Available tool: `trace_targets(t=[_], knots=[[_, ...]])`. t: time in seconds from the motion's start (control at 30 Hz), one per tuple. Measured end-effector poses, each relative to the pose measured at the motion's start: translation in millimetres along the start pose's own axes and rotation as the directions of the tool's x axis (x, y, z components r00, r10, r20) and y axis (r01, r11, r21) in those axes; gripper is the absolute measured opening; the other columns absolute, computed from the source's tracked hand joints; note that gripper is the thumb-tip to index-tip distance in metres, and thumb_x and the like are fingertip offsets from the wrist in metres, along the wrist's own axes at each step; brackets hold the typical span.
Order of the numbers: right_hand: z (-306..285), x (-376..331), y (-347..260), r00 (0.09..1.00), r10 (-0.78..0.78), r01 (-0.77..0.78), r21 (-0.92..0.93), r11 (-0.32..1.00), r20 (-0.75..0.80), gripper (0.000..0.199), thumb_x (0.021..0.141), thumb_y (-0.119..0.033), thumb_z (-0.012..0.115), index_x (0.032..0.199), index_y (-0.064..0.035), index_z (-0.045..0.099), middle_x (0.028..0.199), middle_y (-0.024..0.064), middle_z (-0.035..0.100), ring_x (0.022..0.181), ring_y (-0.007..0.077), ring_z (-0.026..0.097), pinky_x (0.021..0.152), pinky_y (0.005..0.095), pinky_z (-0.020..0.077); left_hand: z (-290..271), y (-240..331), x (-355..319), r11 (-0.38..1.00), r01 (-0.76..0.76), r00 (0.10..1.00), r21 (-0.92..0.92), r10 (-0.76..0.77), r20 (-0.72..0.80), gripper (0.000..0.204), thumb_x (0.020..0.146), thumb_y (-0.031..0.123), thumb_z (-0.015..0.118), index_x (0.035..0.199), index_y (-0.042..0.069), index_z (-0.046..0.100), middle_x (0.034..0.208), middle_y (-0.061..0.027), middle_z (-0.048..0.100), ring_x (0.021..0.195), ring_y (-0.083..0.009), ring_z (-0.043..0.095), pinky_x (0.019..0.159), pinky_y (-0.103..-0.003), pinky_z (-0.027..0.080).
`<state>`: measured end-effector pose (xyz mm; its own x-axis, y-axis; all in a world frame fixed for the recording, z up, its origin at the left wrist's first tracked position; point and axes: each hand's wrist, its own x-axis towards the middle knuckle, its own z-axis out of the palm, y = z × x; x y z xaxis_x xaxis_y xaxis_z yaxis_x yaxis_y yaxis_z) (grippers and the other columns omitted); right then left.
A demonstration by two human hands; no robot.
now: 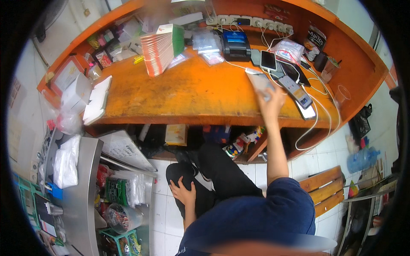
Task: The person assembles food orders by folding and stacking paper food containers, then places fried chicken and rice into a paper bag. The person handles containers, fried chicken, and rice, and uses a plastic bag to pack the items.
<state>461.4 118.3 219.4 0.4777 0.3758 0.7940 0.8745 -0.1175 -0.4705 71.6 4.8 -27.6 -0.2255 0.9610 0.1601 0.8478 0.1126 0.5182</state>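
My left hand (183,190) rests on my knee with its fingers spread, holding nothing. At the right part of the orange wooden desk, my right hand (272,102) is over the near end of a pale phone (256,79) with a white cable at its far end. Its fingers are blurred, so whether they grip the phone or only touch it does not show. Just right of this hand, a grey phone (294,90) lies overlapping a white-edged phone (306,112). Behind them are a dark-screened phone (268,60) and a black tablet-like device (297,73).
White charging cables (318,123) loop over the desk's right edge. A black-and-blue printer (236,46) stands before a row of sockets (256,21). Folded cartons (157,53) stand at the back left. A steel counter (87,170) is at my left, a wooden stool (323,190) at my right.
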Motion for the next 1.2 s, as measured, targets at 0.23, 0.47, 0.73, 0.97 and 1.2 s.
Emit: trace_targets(t=[0.23,0.47,0.73,0.97,1.2], knots=[[40.3,-66.5,-66.6,0.738,-0.579,0.464,0.362,0.809,0.348,0.019,0.066,-0.006,0.065,0.085,-0.0119,0.067,0.106,0.0076,0.068,0.108,0.0269,0.061,0.084,0.0414,0.0500,26.1,-17.1,16.9,0.989,0.039,0.989,-0.142,-0.018,0.144,0.047,0.079,0.040,0.072,0.119,0.020,0.059,0.145,-0.0257,0.036,0.136,-0.0473,0.028,0.110,-0.056,0.023],[57.3,-99.5,-10.5,0.713,-0.472,0.394,0.261,0.881,0.518,0.021,0.065,-0.016,0.077,0.086,-0.0144,0.072,0.092,0.0087,0.070,0.083,0.0281,0.065,0.069,0.0412,0.0504,81.8,-1.8,55.1,0.964,-0.202,0.829,0.175,0.073,0.554,0.042,0.084,0.045,0.060,0.121,0.025,0.062,0.147,-0.0075,0.042,0.141,-0.0353,0.027,0.109,-0.069,0.011],[80.1,-58.0,-7.1,0.147,-0.480,0.154,0.460,0.875,0.865,0.033,0.075,-0.019,0.070,0.106,-0.0061,0.065,0.120,0.0228,0.058,0.117,0.0395,0.050,0.102,0.0469,0.0343,-35.6,26.9,109.1,0.817,0.468,0.562,-0.337,0.018,0.827,0.054,0.093,0.052,0.043,0.135,0.018,0.048,0.133,-0.0104,0.056,0.129,-0.0274,0.045,0.109,-0.057,0.026],[91.1,-104.1,-217.8,0.343,-0.470,-0.489,0.581,0.650,0.814,0.014,0.080,-0.003,0.070,0.083,-0.0020,0.056,0.091,0.0150,0.064,0.083,0.0262,0.062,0.072,0.0351,0.0482,-199.5,48.9,97.5,-0.306,0.797,0.511,-0.522,-0.119,0.851,0.076,0.093,0.063,0.045,0.145,0.009,0.035,0.137,-0.0192,0.052,0.125,-0.0385,0.049,0.104,-0.054,0.035],[59.1,-180.3,-358.1,-0.420,-0.902,-0.570,0.803,0.175,-0.102,0.035,0.077,-0.010,0.077,0.108,-0.0031,0.061,0.113,0.0150,0.065,0.103,0.0276,0.062,0.090,0.0358,0.0451,-241.2,1.0,47.6,-0.355,0.628,0.571,-0.692,-0.394,0.720,0.059,0.098,0.049,0.044,0.134,0.003,0.052,0.133,-0.0157,0.053,0.120,-0.0266,0.052,0.099,-0.040,0.042]])
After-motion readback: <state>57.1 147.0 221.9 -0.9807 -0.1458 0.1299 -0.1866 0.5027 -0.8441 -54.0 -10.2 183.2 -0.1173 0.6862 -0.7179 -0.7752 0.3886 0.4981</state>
